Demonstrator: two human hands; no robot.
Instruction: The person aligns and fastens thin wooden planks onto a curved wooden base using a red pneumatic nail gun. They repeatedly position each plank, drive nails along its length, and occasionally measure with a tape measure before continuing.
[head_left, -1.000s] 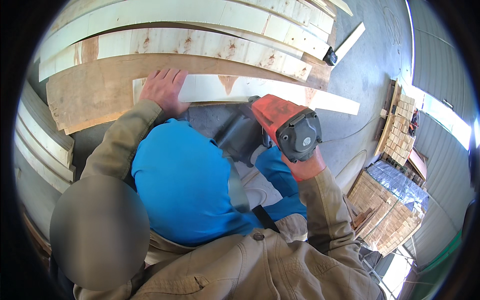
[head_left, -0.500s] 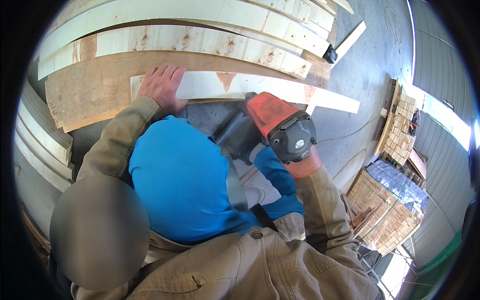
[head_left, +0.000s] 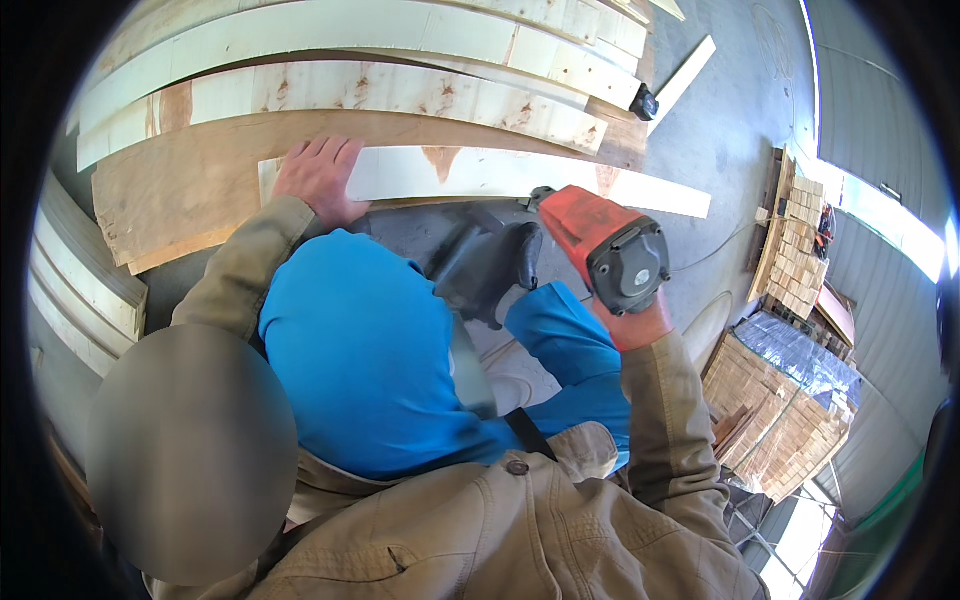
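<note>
My left hand [head_left: 318, 183] grips a pale wooden board [head_left: 470, 172] near its left end, with the fingers lying across its top face. My right hand [head_left: 636, 322] is closed around a red and black air nail gun [head_left: 600, 235]; its handle is mostly hidden behind the housing. The gun's nose meets the board's near edge, right of the middle; whether it presses on it I cannot tell. Under the board's left part lies a brown plywood sheet [head_left: 170, 190], while the board's right end sticks out past it over the floor.
More pale boards [head_left: 340, 85] lie beyond, with a small black device [head_left: 644, 102] at their right end. Stacked boards [head_left: 85, 270] stand at the left. Wood block stacks [head_left: 775, 410] are on the right. An air hose [head_left: 710, 325] trails over the floor, near my black boot [head_left: 500, 262].
My right hand has moved the nail gun to the right along the board. My left hand keeps its place on the board, and the view has shifted slightly.
</note>
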